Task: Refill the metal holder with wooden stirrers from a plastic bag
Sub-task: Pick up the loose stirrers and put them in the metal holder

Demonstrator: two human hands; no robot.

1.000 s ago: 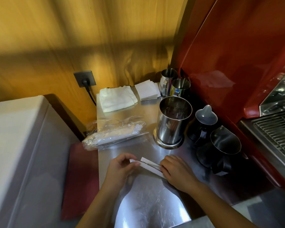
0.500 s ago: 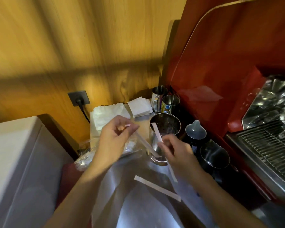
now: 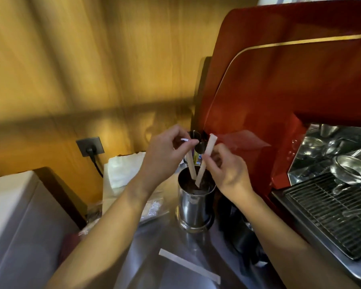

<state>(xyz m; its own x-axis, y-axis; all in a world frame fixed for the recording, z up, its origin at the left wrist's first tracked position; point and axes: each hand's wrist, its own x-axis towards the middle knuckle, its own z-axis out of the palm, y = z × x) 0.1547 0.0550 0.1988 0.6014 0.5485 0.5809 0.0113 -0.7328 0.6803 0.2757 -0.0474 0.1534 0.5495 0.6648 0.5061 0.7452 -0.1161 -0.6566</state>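
Note:
A shiny metal holder (image 3: 194,207) stands upright on the steel counter. Just above its mouth, my left hand (image 3: 163,157) pinches one paper-wrapped wooden stirrer (image 3: 191,166) and my right hand (image 3: 227,170) pinches another stirrer (image 3: 205,159). Both sticks point down and their lower tips dip inside the holder's rim. A third wrapped stirrer (image 3: 189,264) lies flat on the counter near me. The plastic bag (image 3: 152,207) of stirrers lies left of the holder, mostly hidden behind my left forearm.
A red espresso machine (image 3: 279,101) with a metal grate (image 3: 331,213) fills the right side. Dark pitchers (image 3: 240,232) sit beside the holder. White napkins (image 3: 123,170), a wall socket (image 3: 90,146) and small steel cups (image 3: 196,138) are behind. A white appliance (image 3: 10,215) stands left.
Both hands lifted from the counter, each with a wrapped stirrer, and moved over the holder. The stirrer tips now reach into its mouth. One stirrer stayed on the counter.

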